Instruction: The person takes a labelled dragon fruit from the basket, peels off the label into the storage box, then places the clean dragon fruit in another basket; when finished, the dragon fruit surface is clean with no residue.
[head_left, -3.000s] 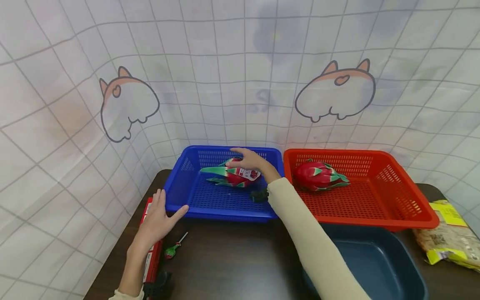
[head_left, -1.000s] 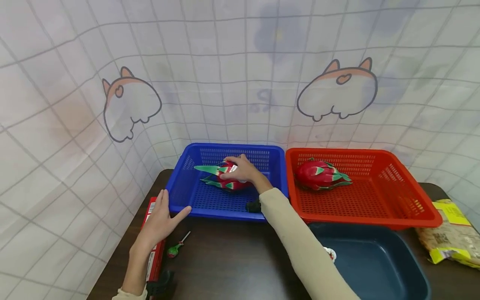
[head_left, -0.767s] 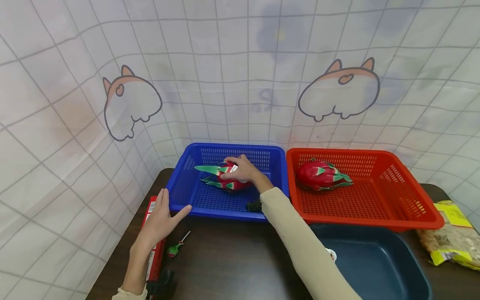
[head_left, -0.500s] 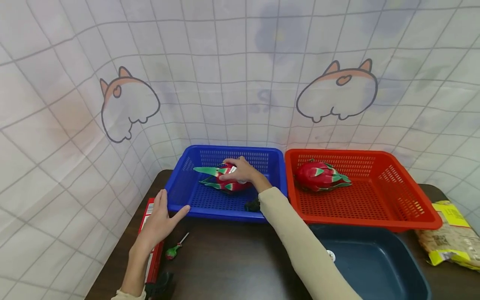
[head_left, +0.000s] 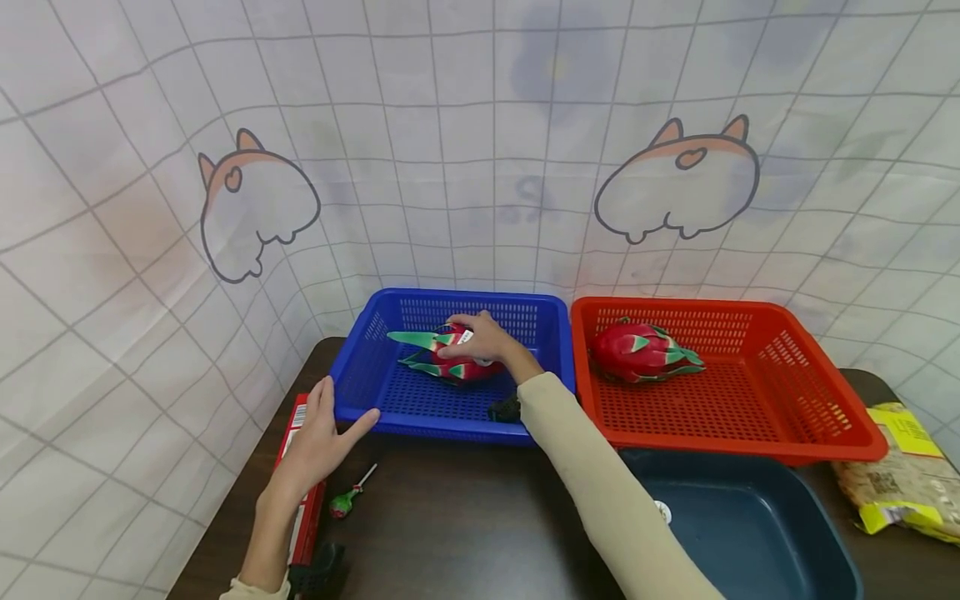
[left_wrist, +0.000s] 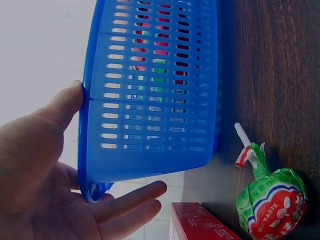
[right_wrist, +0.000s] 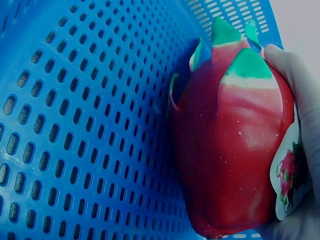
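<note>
My right hand reaches into the blue plastic basket and grips a dragon fruit, thumb and fingers on either side. The fruit is red with green-tipped scales and carries a sticker, partly covered by the hand. It lies low in the basket, close to the perforated floor; whether it touches is hard to tell. At the basket's near left corner my left hand rests with fingers spread and straight. Its thumb touches the rim in the left wrist view, while the other fingers extend past the corner.
To the right, a red basket holds another dragon fruit. A dark blue tray with a small white round item stands in front of it. A lollipop and red box lie near my left arm; a yellow-labelled bag lies far right.
Three seconds ago my right hand was spread above the dragon fruit; it came down and gripped it, and the fruit shifted slightly left. Over the last second almost nothing moved. The left hand stayed put.
</note>
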